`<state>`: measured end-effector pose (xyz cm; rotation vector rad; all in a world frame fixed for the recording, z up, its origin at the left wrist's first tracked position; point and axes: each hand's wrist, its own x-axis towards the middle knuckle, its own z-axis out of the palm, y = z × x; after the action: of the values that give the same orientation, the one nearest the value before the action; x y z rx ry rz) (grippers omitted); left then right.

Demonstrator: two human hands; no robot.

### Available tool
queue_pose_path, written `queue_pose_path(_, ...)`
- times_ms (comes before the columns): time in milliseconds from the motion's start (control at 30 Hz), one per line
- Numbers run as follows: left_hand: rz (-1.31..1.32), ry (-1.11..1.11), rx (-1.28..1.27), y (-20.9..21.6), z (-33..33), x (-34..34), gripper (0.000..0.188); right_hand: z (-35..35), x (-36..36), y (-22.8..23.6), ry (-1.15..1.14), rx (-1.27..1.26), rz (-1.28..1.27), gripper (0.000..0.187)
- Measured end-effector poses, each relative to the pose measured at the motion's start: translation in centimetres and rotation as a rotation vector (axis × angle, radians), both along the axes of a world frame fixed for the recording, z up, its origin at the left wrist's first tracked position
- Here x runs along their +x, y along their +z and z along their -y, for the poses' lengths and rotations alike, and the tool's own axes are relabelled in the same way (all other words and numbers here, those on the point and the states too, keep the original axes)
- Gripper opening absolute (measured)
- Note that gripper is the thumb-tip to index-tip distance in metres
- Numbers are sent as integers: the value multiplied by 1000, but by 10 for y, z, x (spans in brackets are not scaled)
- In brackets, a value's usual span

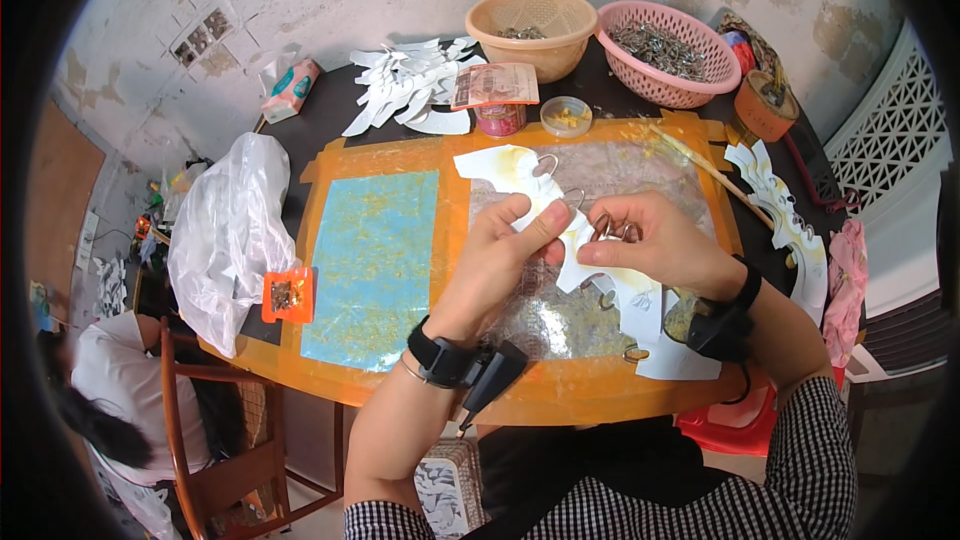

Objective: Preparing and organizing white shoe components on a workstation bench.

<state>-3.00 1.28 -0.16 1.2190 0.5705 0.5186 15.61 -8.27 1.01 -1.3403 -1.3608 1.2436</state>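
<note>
We look down at a table where our bare hands meet over a white scalloped strip (505,168), yellow-stained and held above the right-of-middle part of the tabletop. Our left hand (485,265) pinches it narrowly near its middle, thumb on top, seemingly to steady it. Our right hand (665,240), just to the right, curls closely around metal rings (632,232), its thumb against the strip, perhaps to control both together. The strip's long axis slants from far left to near right: one end points far left, the other toward our right forearm, above another white piece (680,358). At the far edge, a beige basket (530,58) and a pink basket (655,82) of metal pieces probably sit there to stay reachable. A blue sheet (375,270) lies left.
</note>
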Motion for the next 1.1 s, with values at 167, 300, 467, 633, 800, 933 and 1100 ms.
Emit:
queue_pose_path(167,16,-43,-60,-6,1,3,30,-1,1,-1,-6,64,80,19)
queue_pose_path(300,125,-76,21,-16,-1,1,32,-2,-1,-1,-21,77,58,18)
queue_pose_path(467,136,34,-102,-7,2,6,34,-3,5,-9,-16,35,-115,14)
queue_pose_path(633,85,103,-128,-6,-1,5,36,-4,6,-5,-20,32,-107,16)
queue_pose_path(800,194,83,-81,-8,1,8,45,-2,5,1,16,44,-45,20)
queue_pose_path(933,329,-9,-200,-4,-6,6,60,2,5,16,-43,-32,-139,23)
queue_pose_path(1100,488,60,-379,-1,-7,0,61,13,7,32,31,-154,488,35)
